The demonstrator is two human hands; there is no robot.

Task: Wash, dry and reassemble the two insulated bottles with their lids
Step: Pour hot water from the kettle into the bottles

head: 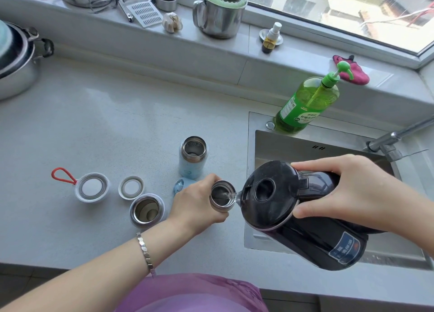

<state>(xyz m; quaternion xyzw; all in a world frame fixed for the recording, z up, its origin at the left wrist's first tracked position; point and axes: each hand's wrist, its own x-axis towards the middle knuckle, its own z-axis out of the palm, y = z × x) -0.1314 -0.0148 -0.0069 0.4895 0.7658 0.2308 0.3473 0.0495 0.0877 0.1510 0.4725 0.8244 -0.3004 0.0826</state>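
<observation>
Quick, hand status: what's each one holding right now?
Left hand: closed, gripping the small steel container.
Right hand: closed, gripping the black kettle, tilted and pouring water into that container.

The left hand (199,201) hides the body of the bottle (222,207) it grips. A blue lid (181,186) lies half hidden behind that hand. The right hand (347,189) covers the kettle (270,194) handle. The left edge cuts off the pot (16,60).
</observation>
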